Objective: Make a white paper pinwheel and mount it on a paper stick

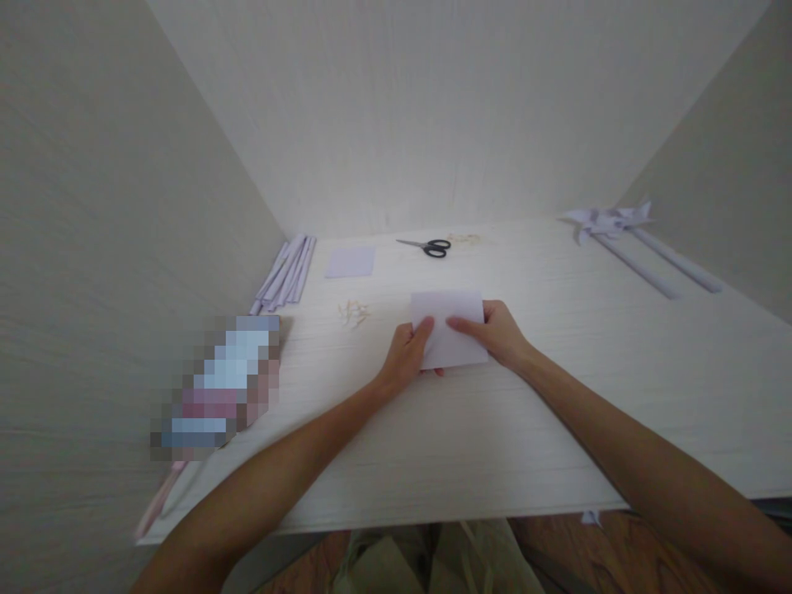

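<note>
Both of my hands grip one pale, nearly square sheet of paper above the table. My left hand pinches its left side, thumb on top and fingers underneath. On the opposite side, my right hand holds it the same way, its thumb lying across the upper face. The fingers below the sheet are mostly hidden. Left of it lies a small scatter of thin, light-coloured bits. Farther back are another pale paper square and a pair of scissors with black handles.
Several rolled paper tubes lie at the back left. Paper pinwheels on paper sticks rest at the back right. A blurred-out object lies at the left edge. Walls enclose the white table at the back and sides.
</note>
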A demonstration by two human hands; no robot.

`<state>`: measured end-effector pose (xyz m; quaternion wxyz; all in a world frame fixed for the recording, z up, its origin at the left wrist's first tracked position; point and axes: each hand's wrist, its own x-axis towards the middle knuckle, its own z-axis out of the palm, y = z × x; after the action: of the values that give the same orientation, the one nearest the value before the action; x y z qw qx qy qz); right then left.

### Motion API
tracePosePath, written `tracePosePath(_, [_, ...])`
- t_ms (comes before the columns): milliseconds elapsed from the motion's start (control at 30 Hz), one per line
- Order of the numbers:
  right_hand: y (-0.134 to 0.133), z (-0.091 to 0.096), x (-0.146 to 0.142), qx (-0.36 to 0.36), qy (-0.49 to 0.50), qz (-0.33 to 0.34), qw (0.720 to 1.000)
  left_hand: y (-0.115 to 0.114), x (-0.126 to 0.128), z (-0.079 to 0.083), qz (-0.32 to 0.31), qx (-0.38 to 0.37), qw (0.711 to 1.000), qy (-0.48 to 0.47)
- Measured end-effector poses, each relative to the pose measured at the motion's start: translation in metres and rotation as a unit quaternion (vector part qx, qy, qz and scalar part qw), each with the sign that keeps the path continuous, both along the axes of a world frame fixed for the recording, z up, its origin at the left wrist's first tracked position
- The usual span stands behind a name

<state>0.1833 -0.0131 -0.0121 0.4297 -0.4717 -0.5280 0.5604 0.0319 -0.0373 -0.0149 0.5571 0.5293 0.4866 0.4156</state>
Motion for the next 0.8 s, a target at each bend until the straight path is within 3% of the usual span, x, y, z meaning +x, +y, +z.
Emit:
tracePosePath(200, [-0.001,0.004,-0.001,0.051,-0.048,-0.046,0.997,0.001,0.001,0.0,-0.013,-0.011,1.0,-0.025])
tracePosePath(433, [0.003,0.003,0.002,0.089,-0.069,-0.12,0.986,-0.003,0.0,0.004,-0.084,0.04,0.994,-0.059])
tracePosePath(667, [0.003,0.004,0.001,0.125,-0.162,-0.072,0.976,-0.01,0.002,0.011,-0.119,0.084,0.987,-0.066])
tracePosePath(800, [0.001,0.005,-0.001,0.138,-0.169,-0.035,0.975,-0.007,0.003,0.009,-0.09,0.087,0.99,-0.065])
